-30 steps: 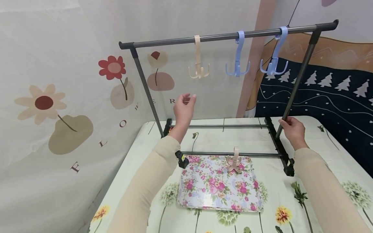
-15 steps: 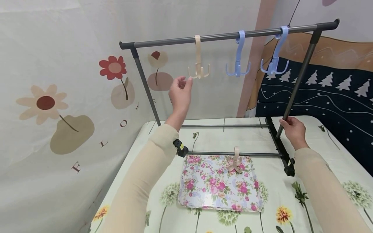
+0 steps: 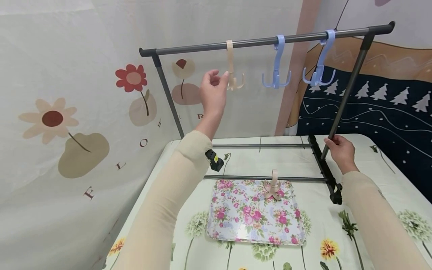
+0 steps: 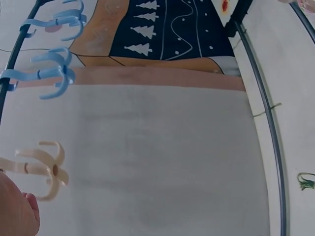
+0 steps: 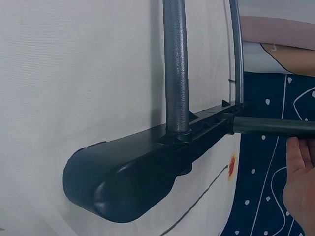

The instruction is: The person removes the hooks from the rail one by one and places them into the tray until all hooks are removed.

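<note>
Gripped the post (image 3: 347, 96) with right hand (image 3: 341, 150), likely for steadiness; held left hand (image 3: 214, 92) loose, empty, by beige hook (image 3: 230, 58), probably needing gentle contact.

The left hand (image 3: 214, 88) rises from well below the beige four-prong hook (image 3: 230, 62) to its side, where the thumb now covers the left prong in the head view; whether they touch is unclear. The black wrist camera (image 3: 215, 160) climbs too. The rack's left foot disappears behind the sleeve (image 3: 194, 144), while the printed letter R (image 3: 200, 116), mostly covered half a second ago, reappears.
</note>
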The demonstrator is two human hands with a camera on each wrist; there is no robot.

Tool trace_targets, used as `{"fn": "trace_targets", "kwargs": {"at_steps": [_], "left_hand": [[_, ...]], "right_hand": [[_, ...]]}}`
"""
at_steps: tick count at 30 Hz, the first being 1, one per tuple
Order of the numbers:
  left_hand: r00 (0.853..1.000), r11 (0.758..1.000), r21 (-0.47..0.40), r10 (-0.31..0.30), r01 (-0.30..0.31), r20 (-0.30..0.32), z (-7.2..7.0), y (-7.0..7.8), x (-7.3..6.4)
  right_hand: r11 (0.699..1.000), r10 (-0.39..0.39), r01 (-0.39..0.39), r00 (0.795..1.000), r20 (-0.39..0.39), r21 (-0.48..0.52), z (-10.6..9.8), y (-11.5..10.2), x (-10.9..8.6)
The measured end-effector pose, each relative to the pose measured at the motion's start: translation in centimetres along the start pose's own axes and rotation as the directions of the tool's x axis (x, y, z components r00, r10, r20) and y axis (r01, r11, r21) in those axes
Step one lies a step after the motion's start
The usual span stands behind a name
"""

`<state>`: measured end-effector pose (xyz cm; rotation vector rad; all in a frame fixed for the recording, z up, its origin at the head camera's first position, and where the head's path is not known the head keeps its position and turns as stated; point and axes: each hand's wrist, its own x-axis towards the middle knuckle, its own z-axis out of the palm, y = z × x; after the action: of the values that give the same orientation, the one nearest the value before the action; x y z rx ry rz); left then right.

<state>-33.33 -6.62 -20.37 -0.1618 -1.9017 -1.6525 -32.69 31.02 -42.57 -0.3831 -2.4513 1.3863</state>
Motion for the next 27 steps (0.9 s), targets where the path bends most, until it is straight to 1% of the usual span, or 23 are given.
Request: {"fn": "trace_targets", "kwargs": {"at_steps": [4,8,11,17,21,27], "left_hand": [[1.000,1.000,0.000,-0.004,0.004,-0.030,0.9,0.9,0.3],[0.997,0.999,0.012,-0.031,0.032,-0.070,1.9,1.7,0.8],[0.995,0.998,0.033,-0.049,0.052,-0.086,2.6,2.1,1.2],[0.992,0.995,0.076,-0.050,0.059,-0.117,3.5,2.1,1.8],[0.990,0.993,0.089,-0.060,0.072,-0.126,3.8,2.1,2.2],[0.988,0.988,0.134,-0.059,0.078,-0.140,4.4,1.9,2.8]], "right_hand": [[1.000,0.008,-0.008,1.000,0.006,0.006,0.0,0.1,0.1],[1.000,0.011,-0.011,1.000,0.007,0.002,-0.1,0.0,0.2],[1.000,0.019,-0.019,1.000,0.008,0.001,0.0,0.1,0.2],[0.999,0.029,-0.029,1.000,0.007,0.016,0.1,0.1,0.2],[0.999,0.035,-0.035,0.999,0.012,0.034,0.1,0.0,0.1],[0.997,0.046,-0.045,0.999,-0.014,0.068,0.1,0.4,0.5]]}}
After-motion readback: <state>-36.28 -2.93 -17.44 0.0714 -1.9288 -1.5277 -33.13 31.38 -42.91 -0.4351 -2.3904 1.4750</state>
